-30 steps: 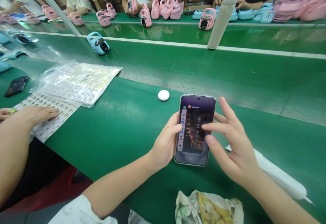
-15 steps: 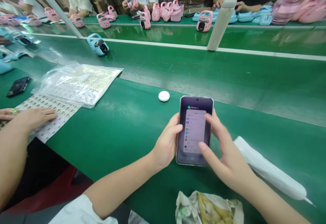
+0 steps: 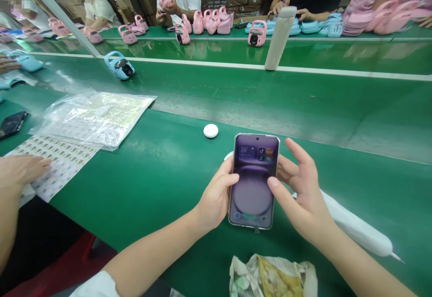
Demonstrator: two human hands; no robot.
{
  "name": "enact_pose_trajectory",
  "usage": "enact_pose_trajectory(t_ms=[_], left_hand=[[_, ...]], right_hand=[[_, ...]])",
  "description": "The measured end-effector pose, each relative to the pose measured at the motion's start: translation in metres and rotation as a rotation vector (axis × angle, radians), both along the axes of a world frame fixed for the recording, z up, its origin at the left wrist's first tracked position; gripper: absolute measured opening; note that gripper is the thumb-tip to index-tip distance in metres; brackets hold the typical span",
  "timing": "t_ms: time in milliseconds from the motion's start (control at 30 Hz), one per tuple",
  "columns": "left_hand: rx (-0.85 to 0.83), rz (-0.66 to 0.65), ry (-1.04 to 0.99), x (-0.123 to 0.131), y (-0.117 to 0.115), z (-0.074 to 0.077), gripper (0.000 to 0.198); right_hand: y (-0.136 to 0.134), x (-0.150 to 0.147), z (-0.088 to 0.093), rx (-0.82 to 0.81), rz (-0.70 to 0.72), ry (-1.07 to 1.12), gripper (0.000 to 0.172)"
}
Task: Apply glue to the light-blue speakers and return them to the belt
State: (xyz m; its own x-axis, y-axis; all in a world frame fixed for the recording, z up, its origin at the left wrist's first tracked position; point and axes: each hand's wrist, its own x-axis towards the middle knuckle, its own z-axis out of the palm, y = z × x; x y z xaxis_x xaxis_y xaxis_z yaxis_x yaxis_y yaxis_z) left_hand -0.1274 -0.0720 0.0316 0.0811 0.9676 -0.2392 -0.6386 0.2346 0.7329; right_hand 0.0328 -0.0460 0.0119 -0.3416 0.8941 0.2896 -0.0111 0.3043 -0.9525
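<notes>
The left hand (image 3: 216,193) is curled round the left edge of a phone (image 3: 253,182), just right of the centre of the frame, with its thumb lying over the edge of the lit screen. The right hand (image 3: 300,189) is loosely open at the phone's right side: the index finger points up and away from the screen, the thumb tip overlaps the screen's right edge, and the other fingers are bent beside the case. Whether that thumb presses the glass or only hovers, I cannot tell.

A white pouch (image 3: 357,225) lies partly behind the right hand and forearm on the green tabletop (image 3: 162,166). A small white case (image 3: 211,131) sits near the phone, up and to its left, and a crumpled bag (image 3: 273,276) is at the bottom of the frame. At the left edge, a co-worker's hand (image 3: 25,168) rests flat, fingers together, on a sticker sheet (image 3: 70,159).
</notes>
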Motion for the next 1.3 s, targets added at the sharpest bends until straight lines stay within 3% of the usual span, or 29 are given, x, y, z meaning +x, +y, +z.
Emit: enact_pose_trajectory(t_ms=[400,600,833,1300], left_hand=[[-0.002,-0.066,0.128,0.0,-0.002,-0.006,0.052],[0.048,-0.082,0.235,0.0,-0.005,-0.005,0.069],[0.087,-0.123,0.103,-0.003,-0.008,-0.013,0.052],[0.134,-0.166,0.063,-0.002,-0.008,-0.013,0.047]], right_hand=[[0.005,0.0,0.008,0.01,-0.071,-0.004,0.056],[0.005,0.003,0.007,-0.072,0.007,0.066,0.051],[0.009,0.009,0.011,-0.051,-0.03,0.068,0.044],[0.017,0.006,0.015,-0.062,-0.126,-0.001,0.048]])
